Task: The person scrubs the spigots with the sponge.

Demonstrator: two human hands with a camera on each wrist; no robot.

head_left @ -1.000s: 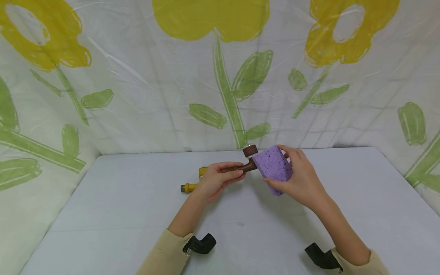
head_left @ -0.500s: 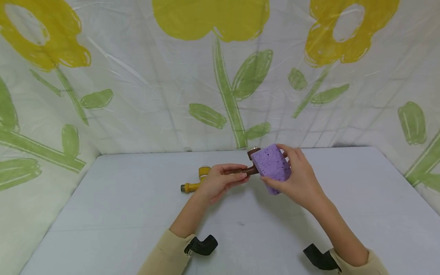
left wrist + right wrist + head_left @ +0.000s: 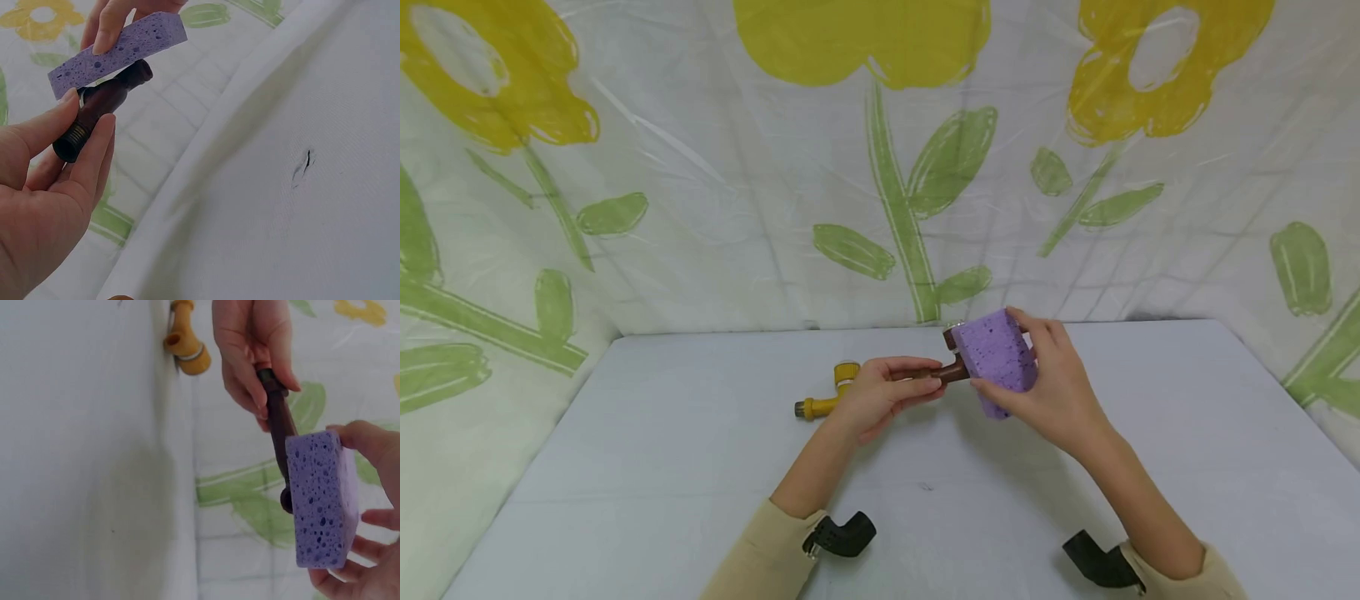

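Note:
My left hand (image 3: 880,398) pinches a brown tap (image 3: 953,372) by its threaded end, thumb on top, holding it above the table. Gripped between thumb and fingers of my right hand (image 3: 1060,398) is a purple porous sponge (image 3: 998,360), whose face lies against or very close to the tap's far end. Part of the tap's knob is hidden behind the sponge in the head view. From the left wrist, the sponge (image 3: 119,55) lies along the side of the tap (image 3: 103,103). The right wrist view shows the sponge's pitted face (image 3: 315,503) beside the tap's body (image 3: 281,425).
A yellow tap (image 3: 820,407) lies on the white-covered table (image 3: 662,450), just left of and behind my left hand. Behind the table hangs a white sheet (image 3: 715,250) painted with flowers. Black angled pieces (image 3: 846,535) are fixed at both cuffs.
The brown tap has tilted and shifted slightly right, so more of its knob is behind the sponge. The sponge has moved a little up along it. More of the yellow tap shows.

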